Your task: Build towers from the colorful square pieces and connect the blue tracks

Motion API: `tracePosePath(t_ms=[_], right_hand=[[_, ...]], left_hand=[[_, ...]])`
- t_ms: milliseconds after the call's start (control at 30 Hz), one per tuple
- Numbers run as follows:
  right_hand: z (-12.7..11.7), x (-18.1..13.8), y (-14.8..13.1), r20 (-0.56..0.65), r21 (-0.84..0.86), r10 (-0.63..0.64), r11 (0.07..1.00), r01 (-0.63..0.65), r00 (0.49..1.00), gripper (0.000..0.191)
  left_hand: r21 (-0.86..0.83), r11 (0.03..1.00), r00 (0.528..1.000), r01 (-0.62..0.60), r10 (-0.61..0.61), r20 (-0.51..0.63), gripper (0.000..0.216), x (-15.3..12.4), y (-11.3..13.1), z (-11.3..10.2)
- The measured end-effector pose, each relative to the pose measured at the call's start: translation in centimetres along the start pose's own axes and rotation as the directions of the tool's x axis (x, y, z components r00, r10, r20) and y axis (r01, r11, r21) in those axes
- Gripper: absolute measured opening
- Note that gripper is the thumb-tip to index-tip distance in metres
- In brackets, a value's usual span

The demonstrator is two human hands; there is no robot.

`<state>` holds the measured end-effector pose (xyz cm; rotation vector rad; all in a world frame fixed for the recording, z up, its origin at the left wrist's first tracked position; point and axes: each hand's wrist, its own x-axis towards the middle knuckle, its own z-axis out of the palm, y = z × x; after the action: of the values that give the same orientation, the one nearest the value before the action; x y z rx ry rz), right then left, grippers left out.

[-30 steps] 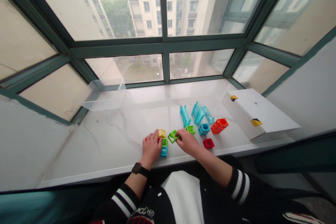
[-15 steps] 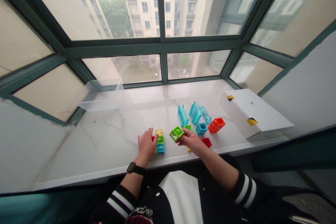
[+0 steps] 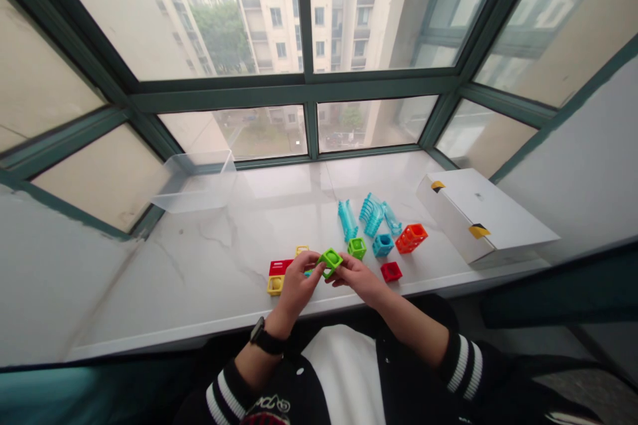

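Head view, left hand (image 3: pixel 296 291), right hand (image 3: pixel 359 277), fingers (image 3: pixel 315 260) grasping a hollow green plastic cube (image 3: pixel 331 261); veined marble sill (image 3: pixel 149 265) below

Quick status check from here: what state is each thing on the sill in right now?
Left hand: gripping lime block
Right hand: gripping lime block
Lime block: lifted, held between both hands
Red block: lying on the sill, untouched
Orange block: lying on the sill, untouched
White box: shut, taped
Clear tub: open top up, untouched
Window: shut
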<state>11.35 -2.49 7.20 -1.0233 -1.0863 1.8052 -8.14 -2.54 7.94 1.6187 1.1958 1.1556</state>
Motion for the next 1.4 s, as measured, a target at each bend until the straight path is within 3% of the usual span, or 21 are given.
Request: tracePosePath(t_ms=[233, 367, 433, 500, 600, 700, 933, 1067, 1167, 1267, 1400], right_hand=[[-0.8, 0.1, 0.9, 0.027, -0.211, -0.102, 0.972, 0.105, 0.994, 0.05], [-1.4, 0.0, 0.9, -0.058, -0.411, -0.203, 0.897, 0.161, 0.978, 0.039], [-1.5, -0.4, 0.4, -0.065, -0.508, -0.276, 0.836, 0.206, 0.959, 0.052], [-1.5, -0.8, -0.2, 0.02, -0.598, -0.339, 0.75, 0.283, 0.941, 0.07], [-1.3, -1.4, -1.0, 0.148, -0.696, -0.38, 0.616, 0.369, 0.913, 0.075], [-1.1, -1.6, -1.2, 0.154, -0.756, -0.4, 0.541, 0.369, 0.904, 0.069], [-1.9, -1.5, -1.2, 0.116, -0.806, -0.417, 0.491, 0.331, 0.902, 0.066], [-4.0, -1.7, -2.1, 0.037, -0.834, -0.476, 0.469, 0.289, 0.879, 0.062], [-6.4, -2.1, -3.2, -0.106, -0.85, -0.577, 0.475, 0.228, 0.81, 0.058], [-8.6, -2.6, -4.0, -0.235, -0.847, -0.644, 0.504, 0.172, 0.728, 0.062], [-9.9, -2.8, -4.3, -0.314, -0.829, -0.651, 0.543, 0.136, 0.691, 0.072]], left_hand=[[-0.017, 0.999, 1.0, 0.028, -0.028, 0.005, 0.028, -0.3, -0.6, 0.4], [-0.001, 0.999, 0.998, 0.053, -0.053, -0.038, 0.031, -0.3, -1.2, 0.4], [0.037, 0.998, 0.998, 0.049, -0.047, -0.044, 0.031, -0.3, -1.2, 0.4], [0.07, 0.997, 0.999, 0.036, -0.033, -0.037, 0.03, -0.3, -1.1, 0.5], [0.073, 0.997, 0.999, 0.026, -0.024, -0.026, 0.029, -0.3, -0.7, 0.8], [0.054, 0.998, 1.0, 0.025, -0.025, -0.011, 0.029, -0.2, -0.5, 1.3], [0.039, 0.999, 1.0, 0.012, -0.013, 0.024, 0.029, 0.4, -0.6, 2.5], [0.0, 1.0, 0.999, 0.008, -0.008, -0.042, 0.031, 1.5, -1.8, 3.5], [0.033, 0.999, 0.996, 0.012, -0.009, -0.093, 0.036, 2.6, -3.8, 4.5], [0.073, 0.997, 0.999, 0.034, -0.033, -0.007, 0.043, 3.8, -6.0, 5.8], [0.147, 0.987, 0.988, 0.065, -0.084, 0.131, 0.057, 5.2, -7.7, 7.7]])
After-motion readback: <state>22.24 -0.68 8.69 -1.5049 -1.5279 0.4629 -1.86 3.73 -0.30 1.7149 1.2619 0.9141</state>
